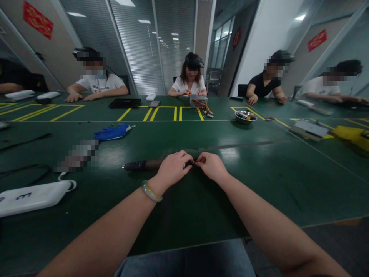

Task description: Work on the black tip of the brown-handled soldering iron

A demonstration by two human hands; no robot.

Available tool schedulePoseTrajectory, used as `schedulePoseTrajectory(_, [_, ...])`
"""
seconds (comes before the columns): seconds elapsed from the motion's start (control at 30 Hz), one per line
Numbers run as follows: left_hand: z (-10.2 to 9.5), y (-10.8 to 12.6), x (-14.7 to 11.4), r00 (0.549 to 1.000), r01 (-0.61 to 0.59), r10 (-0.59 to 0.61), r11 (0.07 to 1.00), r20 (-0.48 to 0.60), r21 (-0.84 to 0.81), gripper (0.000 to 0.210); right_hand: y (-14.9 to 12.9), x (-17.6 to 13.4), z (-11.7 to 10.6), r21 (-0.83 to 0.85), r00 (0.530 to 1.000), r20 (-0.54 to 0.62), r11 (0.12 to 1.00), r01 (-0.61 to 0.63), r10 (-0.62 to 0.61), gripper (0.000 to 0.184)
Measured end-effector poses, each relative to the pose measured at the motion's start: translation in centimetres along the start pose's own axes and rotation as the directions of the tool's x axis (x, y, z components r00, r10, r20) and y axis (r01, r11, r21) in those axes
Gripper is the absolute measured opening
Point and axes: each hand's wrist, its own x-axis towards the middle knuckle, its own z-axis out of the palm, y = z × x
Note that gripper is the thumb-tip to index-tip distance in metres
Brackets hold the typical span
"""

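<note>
A dark electric screwdriver lies sideways on the green table, its bit end pointing left. My left hand is closed around its right-hand end, fingers curled over it. Close beside, my right hand pinches at a small dark piece at that end, between both sets of fingertips. What this piece is cannot be made out. A pale green bangle circles my left wrist.
To the left are a blue glove, a blurred-out flat object and a white power bank marked 3. A metal bowl of parts stands ahead. People sit across the table, one handling a grey box with wires.
</note>
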Motion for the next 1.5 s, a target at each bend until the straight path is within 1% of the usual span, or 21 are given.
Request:
schedulePoseTrajectory(0.13, [-0.2,0.0,0.0,1.0,0.008,-0.008,1.0,0.02,-0.001,0.02,-0.2,-0.1,0.1,0.007,1.0,-0.019,1.0,0.022,-0.022,0.004])
schedulePoseTrajectory(0.27, [-0.3,0.0,0.0,1.0,0.006,-0.006,1.0,0.014,-0.01,0.018,-0.3,0.0,0.3,0.022,0.999,-0.025,0.999,0.024,-0.024,0.019])
schedulePoseTrajectory(0.37, [-0.4,0.0,0.0,1.0,-0.006,0.006,1.0,0.003,-0.009,0.017,-0.3,0.1,0.3,0.011,0.999,0.015,0.999,0.037,-0.037,0.026])
schedulePoseTrajectory(0.5, [-0.5,-0.1,0.0,1.0,-0.013,0.013,1.0,0.008,-0.019,0.016,-0.5,0.3,0.1,0.027,0.996,0.074,0.998,0.052,-0.054,0.024])
schedulePoseTrajectory(0.63, [-0.6,-0.1,-0.2,1.0,-0.021,0.021,0.999,-0.001,-0.035,0.017,-0.8,0.4,-0.3,0.03,0.993,0.113,0.999,0.024,-0.027,0.022])
schedulePoseTrajectory(0.83, [-0.5,-0.3,-0.3,1.0,-0.028,0.028,0.999,0.002,-0.033,0.02,-0.8,0.7,-0.3,0.015,0.992,0.119,0.999,0.03,-0.031,0.021])
schedulePoseTrajectory(0.93, [-0.5,-0.2,-0.3,1.0,-0.028,0.029,0.999,0.01,-0.031,0.021,-0.8,0.9,-0.1,-0.024,0.994,0.106,1.0,0.014,-0.011,0.019])
schedulePoseTrajectory(1.0, [-0.7,0.0,-0.3,0.999,-0.038,0.037,0.998,-0.013,-0.046,0.028,-1.0,0.9,0.0,-0.074,0.996,0.091,0.997,-0.005,0.012,0.016])
schedulePoseTrajectory(1.1, [-1.4,0.6,-0.4,0.993,-0.075,0.064,0.992,-0.1,-0.103,0.041,-1.3,0.9,0.1,-0.163,0.997,0.067,0.986,-0.022,0.034,0.013])
schedulePoseTrajectory(1.17, [-2.0,1.0,-0.5,0.985,-0.117,0.096,0.982,-0.144,-0.147,0.041,-1.5,0.8,0.1,-0.21,0.999,0.048,0.978,-0.008,0.018,0.013])
schedulePoseTrajectory(1.23, [-2.6,1.3,-0.7,0.978,-0.171,0.144,0.968,-0.149,-0.186,0.036,-1.5,1.0,0.1,-0.226,0.999,0.05,0.974,0.028,-0.017,0.015])
schedulePoseTrajectory(1.3, [-2.9,1.4,-1.0,0.969,-0.234,0.21,0.947,-0.126,-0.219,0.034,-1.0,1.3,-0.2,-0.228,0.999,0.045,0.973,0.028,-0.018,0.016])
schedulePoseTrajectory(1.37, [-3.1,1.4,-1.2,0.959,-0.281,0.265,0.927,-0.095,-0.249,0.033,0.2,1.8,-1.2,-0.24,1.0,0.01,0.97,-0.025,0.028,0.017])
schedulePoseTrajectory(1.43, [-3.0,1.2,-1.3,0.955,-0.297,0.289,0.913,-0.071,-0.281,0.032,2.5,2.0,-3.0,-0.262,0.993,-0.041,0.958,-0.114,0.107,0.017])
schedulePoseTrajectory(1.5, [-2.9,1.1,-1.3,0.954,-0.296,0.294,0.903,-0.055,-0.311,0.031,6.0,1.4,-5.8,-0.281,0.974,-0.08,0.933,-0.225,0.211,0.018])
